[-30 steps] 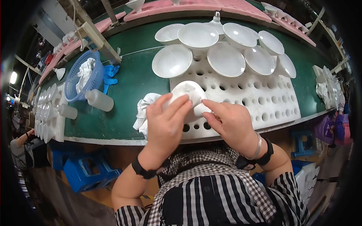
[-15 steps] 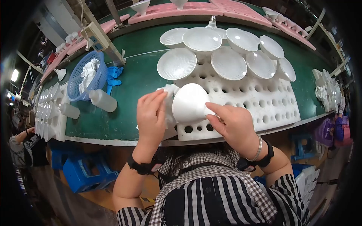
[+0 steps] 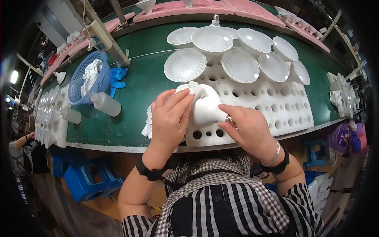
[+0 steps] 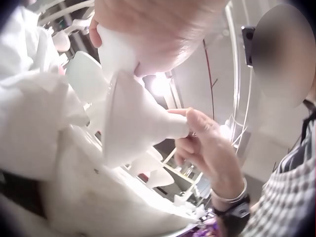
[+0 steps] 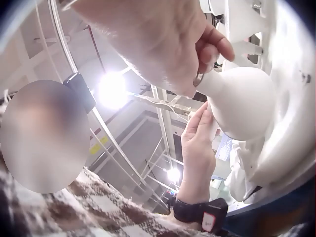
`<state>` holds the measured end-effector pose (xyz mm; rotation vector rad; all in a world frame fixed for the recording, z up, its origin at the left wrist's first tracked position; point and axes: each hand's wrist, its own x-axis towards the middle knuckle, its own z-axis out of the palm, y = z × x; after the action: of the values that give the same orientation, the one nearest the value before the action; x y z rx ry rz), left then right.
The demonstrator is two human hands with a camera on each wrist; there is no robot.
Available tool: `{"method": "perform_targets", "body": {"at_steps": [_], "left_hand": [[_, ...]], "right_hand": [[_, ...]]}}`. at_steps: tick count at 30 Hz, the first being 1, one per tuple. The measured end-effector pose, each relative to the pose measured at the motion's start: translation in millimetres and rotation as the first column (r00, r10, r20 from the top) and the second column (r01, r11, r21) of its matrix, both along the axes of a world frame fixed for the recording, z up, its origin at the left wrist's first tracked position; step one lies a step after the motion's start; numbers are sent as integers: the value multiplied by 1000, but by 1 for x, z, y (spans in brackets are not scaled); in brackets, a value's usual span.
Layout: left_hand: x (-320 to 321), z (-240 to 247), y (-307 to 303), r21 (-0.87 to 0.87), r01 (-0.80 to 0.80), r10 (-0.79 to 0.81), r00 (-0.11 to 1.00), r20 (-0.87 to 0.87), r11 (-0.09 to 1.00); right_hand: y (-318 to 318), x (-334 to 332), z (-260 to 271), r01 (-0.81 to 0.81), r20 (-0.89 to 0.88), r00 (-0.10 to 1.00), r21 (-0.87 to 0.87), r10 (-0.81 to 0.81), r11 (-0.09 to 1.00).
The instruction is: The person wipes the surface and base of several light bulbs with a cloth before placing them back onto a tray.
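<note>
A white reflector bulb (image 3: 208, 110) is held on its side above the front of the foam board, its wide face to the left. My right hand (image 3: 249, 127) pinches its neck near the metal screw base (image 3: 230, 121), thumb and forefinger on either side. My left hand (image 3: 167, 118) holds a white cloth (image 3: 192, 87) against the wide end, its fingers bent over the rim. In the left wrist view the cloth (image 4: 116, 52) lies between that hand and the bulb (image 4: 133, 121). Another white cloth (image 3: 147, 124) rests on the table left of my left hand.
The white foam board (image 3: 276, 112) has rows of holes; several reflector bulbs (image 3: 240, 65) stand face-up along its back. To the left are a blue basket (image 3: 103, 77) with cloth, blue gloves (image 3: 117, 77) and two plastic bottles (image 3: 106, 104). Blue stools (image 3: 89, 177) stand below the table.
My left hand drew off the bulb to the left with the cloth, then came back onto its wide end. My right hand stays at the neck while the bulb has tilted.
</note>
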<state>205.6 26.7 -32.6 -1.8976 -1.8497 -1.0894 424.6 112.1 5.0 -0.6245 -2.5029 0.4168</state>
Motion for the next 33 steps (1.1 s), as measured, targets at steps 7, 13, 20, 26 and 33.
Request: {"method": "perform_targets", "body": {"at_steps": [7,13,20,26,33], "left_hand": [[36,3,0,-44,73,-79,986,-144,996],[13,-41,-31,-10,210,-198,903,-381,978],[21,17,-25,13,73,-72,994,-82,997],[4,19,-2,-82,74,-71,997,37,994],[13,8,-9,-45,21,-23,999,-49,999]], "right_hand": [[12,10,2,-34,28,999,-99,37,995],[26,18,-3,87,-30,993,-499,-118,862],[29,16,8,7,-20,992,-978,-128,208],[17,16,0,-128,0,991,-345,137,930],[17,9,-6,-65,-43,998,-556,49,828]]}}
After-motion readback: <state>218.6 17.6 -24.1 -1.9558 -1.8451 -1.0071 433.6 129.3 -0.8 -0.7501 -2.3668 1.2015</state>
